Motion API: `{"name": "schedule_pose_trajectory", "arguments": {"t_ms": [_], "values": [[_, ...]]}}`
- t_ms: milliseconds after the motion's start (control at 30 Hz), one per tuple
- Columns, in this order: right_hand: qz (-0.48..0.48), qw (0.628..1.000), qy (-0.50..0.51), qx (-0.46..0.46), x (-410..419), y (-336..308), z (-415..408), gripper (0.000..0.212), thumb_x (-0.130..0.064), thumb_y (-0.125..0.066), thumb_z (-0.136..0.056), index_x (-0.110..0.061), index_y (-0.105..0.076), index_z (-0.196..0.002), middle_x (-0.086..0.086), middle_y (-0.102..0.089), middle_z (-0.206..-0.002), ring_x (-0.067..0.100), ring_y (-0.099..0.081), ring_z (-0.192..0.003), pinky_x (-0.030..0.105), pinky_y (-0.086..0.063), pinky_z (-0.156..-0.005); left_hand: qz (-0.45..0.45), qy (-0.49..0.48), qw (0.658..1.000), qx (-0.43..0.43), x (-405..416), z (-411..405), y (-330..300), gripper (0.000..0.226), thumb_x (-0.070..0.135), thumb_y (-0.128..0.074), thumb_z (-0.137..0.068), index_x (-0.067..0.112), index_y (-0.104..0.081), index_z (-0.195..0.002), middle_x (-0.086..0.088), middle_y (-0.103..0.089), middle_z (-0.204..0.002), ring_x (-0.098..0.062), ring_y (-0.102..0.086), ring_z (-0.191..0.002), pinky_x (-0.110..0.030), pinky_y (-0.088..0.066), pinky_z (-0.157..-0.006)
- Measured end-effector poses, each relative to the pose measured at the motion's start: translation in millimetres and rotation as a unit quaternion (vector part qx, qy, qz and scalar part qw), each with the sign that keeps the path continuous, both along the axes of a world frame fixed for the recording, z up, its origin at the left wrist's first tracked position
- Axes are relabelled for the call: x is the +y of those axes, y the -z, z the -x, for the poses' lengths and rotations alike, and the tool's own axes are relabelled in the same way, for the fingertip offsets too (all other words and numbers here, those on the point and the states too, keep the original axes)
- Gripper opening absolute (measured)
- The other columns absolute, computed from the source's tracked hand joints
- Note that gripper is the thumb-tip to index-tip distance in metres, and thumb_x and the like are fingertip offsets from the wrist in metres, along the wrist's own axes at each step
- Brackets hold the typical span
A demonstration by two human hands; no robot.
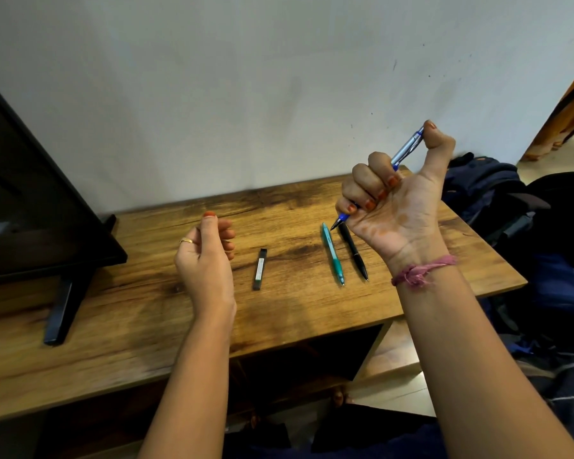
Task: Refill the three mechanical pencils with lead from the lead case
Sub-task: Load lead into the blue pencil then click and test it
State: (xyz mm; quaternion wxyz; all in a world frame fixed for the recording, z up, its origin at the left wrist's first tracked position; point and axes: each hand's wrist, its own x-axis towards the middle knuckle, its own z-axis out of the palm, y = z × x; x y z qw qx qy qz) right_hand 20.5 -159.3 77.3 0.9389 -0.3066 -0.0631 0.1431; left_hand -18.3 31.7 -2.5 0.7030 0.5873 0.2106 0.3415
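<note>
While the right hand [395, 197] clenches the blue-and-silver mechanical pencil [406, 148] at centre right, thumb on its cap, the left hand [206, 256] hovers loosely curled, empty. Slim black lead case [259, 269], teal pencil [332, 254] and black pencil [354, 252] lie on the grained wooden table [113, 326], mid-frame.

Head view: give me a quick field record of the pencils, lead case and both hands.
blue pencil: gripped in right hand, tip down, thumb on its top end
teal pencil: lying on table
black pencil: lying right of the teal one
lead case: flat on table, between the hands
left hand: raised, loosely curled, holding nothing visible
</note>
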Motion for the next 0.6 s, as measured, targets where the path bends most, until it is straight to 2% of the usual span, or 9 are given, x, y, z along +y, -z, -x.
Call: {"name": "schedule_pose_trajectory", "arguments": {"t_ms": [167, 367, 500, 600], "values": [[-0.005, 1.000, 0.002, 0.006, -0.2, 0.6, -0.2, 0.063, -0.075, -0.042, -0.076, -0.021, -0.025, -0.050, -0.005, -0.015, -0.049, 0.014, -0.014, -0.047, 0.029, -0.020, -0.048, 0.001, 0.001, 1.000, 0.002, 0.2, -0.2, 0.2, 0.025, 0.035, -0.056, -0.094, 0.025, -0.068, -0.075, 0.013, -0.068, -0.066, 0.000, -0.060, -0.065, -0.019, -0.049, -0.057], [0.011, 1.000, 0.001, -0.011, 0.0, 0.8, -0.1, 0.057, -0.069, -0.045, -0.070, -0.020, -0.025, -0.048, -0.005, -0.013, -0.049, 0.015, -0.014, -0.045, 0.029, -0.020, -0.046, -0.002, 0.001, 1.000, 0.002, -0.2, 1.1, -0.5, 0.023, 0.034, -0.055, -0.095, 0.025, -0.068, -0.077, 0.014, -0.068, -0.068, 0.000, -0.060, -0.066, -0.018, -0.049, -0.057], [-0.007, 1.000, -0.006, -0.005, -0.7, 0.7, 0.2, 0.063, -0.075, -0.041, -0.076, -0.020, -0.025, -0.050, -0.005, -0.013, -0.051, 0.014, -0.014, -0.047, 0.029, -0.022, -0.048, 0.000, 0.000, 1.000, 0.003, -0.8, 1.8, -1.2, 0.024, 0.034, -0.055, -0.095, 0.024, -0.068, -0.077, 0.013, -0.068, -0.067, 0.000, -0.060, -0.065, -0.018, -0.049, -0.057], [0.005, 1.000, 0.001, -0.003, -0.2, 0.8, 0.2, 0.062, -0.073, -0.040, -0.077, -0.020, -0.026, -0.048, -0.005, -0.013, -0.050, 0.014, -0.014, -0.046, 0.028, -0.023, -0.046, 0.000, 0.001, 1.000, 0.004, -1.1, 1.9, -1.5, 0.024, 0.034, -0.055, -0.095, 0.024, -0.068, -0.077, 0.013, -0.068, -0.067, -0.001, -0.060, -0.066, -0.019, -0.049, -0.057]]}}
